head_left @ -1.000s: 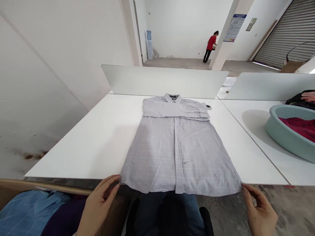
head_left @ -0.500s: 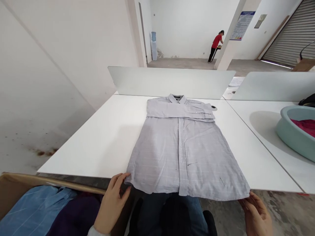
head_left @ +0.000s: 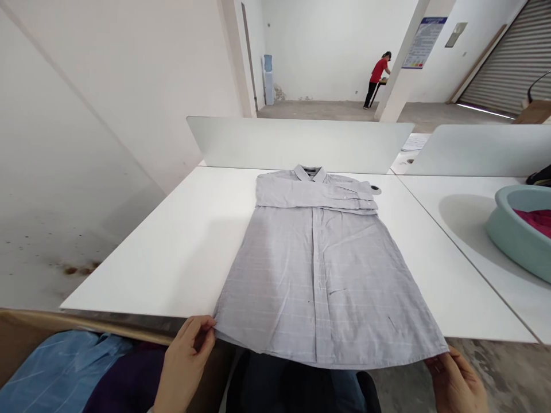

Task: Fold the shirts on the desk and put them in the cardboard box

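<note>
Soft grey shirt, pinched at both hem corners

Your left hand (head_left: 185,362) is closed in a pinch on one bottom corner of the grey shirt (head_left: 286,258), thumb against fingers. Your right hand (head_left: 460,381) grips the opposite corner; some of its fingertips are hidden, so you cannot tell how much cloth they hold. Between your hands the hem reaches past the table's near edge, over your lap, in a shallow curve.

Expect thin, light, limp cloth, with little risk of breaking but every chance of creasing. It should bend wherever it is unsupported, so the two corners are sound places to hold: they spread the hem wide. A pinch too near the rim may catch only one layer; take front and back together.

The button placket (head_left: 319,281) runs up the middle and is probably a little stiffer than the panels beside it. Further up, the sleeves (head_left: 301,194) lie loosely across the chest and could slide if you tug hard. The collar (head_left: 310,173), likely the firmest part, lies at the far end, near the pale divider (head_left: 297,143).

The body lies flat on the smooth white table (head_left: 181,241), which probably offers little drag. The green basin (head_left: 512,235) stands well apart on your right.
</note>
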### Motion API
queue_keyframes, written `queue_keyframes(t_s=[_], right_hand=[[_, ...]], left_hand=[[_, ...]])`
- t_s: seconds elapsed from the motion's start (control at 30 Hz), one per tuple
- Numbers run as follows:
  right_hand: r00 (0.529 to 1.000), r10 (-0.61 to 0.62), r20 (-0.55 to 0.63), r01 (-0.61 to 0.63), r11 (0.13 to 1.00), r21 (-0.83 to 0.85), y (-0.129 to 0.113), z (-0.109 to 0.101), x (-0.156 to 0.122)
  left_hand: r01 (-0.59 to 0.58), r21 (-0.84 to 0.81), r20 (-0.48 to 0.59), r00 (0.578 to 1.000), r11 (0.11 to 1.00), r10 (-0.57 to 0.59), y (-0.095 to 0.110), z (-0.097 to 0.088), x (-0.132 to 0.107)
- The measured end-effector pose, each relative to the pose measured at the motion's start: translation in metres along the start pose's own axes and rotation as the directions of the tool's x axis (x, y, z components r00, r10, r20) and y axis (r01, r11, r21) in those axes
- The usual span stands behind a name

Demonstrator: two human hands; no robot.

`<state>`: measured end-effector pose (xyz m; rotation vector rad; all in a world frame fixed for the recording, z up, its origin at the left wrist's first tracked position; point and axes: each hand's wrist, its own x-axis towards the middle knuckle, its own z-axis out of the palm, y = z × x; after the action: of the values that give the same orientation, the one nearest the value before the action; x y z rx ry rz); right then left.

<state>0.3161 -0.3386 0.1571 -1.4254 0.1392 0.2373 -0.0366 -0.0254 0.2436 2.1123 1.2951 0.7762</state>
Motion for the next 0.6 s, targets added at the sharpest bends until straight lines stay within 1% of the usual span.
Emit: queue_keyframes(t_s=[0.1, 0.2, 0.27, 0.33, 0.4, 0.5, 0.57, 0.6], right_hand=[[1.000, 0.030, 0.008, -0.030, 0.999, 0.043, 0.001, -0.001, 0.000], [0.996, 0.087, 0.012, -0.088, 0.989, 0.118, 0.000, -0.001, 0.002], [0.990, 0.134, 0.038, -0.139, 0.980, 0.145, 0.000, 0.000, 0.004], [0.983, 0.177, 0.043, -0.181, 0.969, 0.169, -0.001, 0.000, 0.005], [0.980, 0.198, 0.021, -0.198, 0.961, 0.193, -0.001, 0.001, 0.007], [0.984, 0.173, 0.029, -0.176, 0.970, 0.171, 0.000, 0.002, 0.006], [0.987, 0.150, 0.049, -0.155, 0.980, 0.123, 0.000, 0.002, 0.005], [0.986, 0.156, 0.056, -0.161, 0.981, 0.108, 0.000, 0.002, 0.004]], left_hand=[[0.021, -0.010, 0.014, 1.000, 1.000, -0.021, 0.001, -0.001, 0.001], [0.064, -0.061, 0.032, 0.998, 0.996, -0.062, 0.001, -0.001, 0.002], [0.119, -0.123, 0.068, 0.991, 0.985, -0.111, 0.001, -0.002, 0.003], [0.199, -0.198, 0.115, 0.977, 0.960, -0.179, 0.001, -0.003, 0.003], [0.298, -0.278, 0.163, 0.951, 0.913, -0.261, 0.003, -0.004, 0.003], [0.454, -0.382, 0.221, 0.891, 0.805, -0.397, 0.010, -0.005, 0.004], [0.526, -0.430, 0.242, 0.850, 0.734, -0.467, 0.015, -0.005, 0.006], [0.544, -0.450, 0.244, 0.838, 0.708, -0.488, 0.018, -0.005, 0.007]])
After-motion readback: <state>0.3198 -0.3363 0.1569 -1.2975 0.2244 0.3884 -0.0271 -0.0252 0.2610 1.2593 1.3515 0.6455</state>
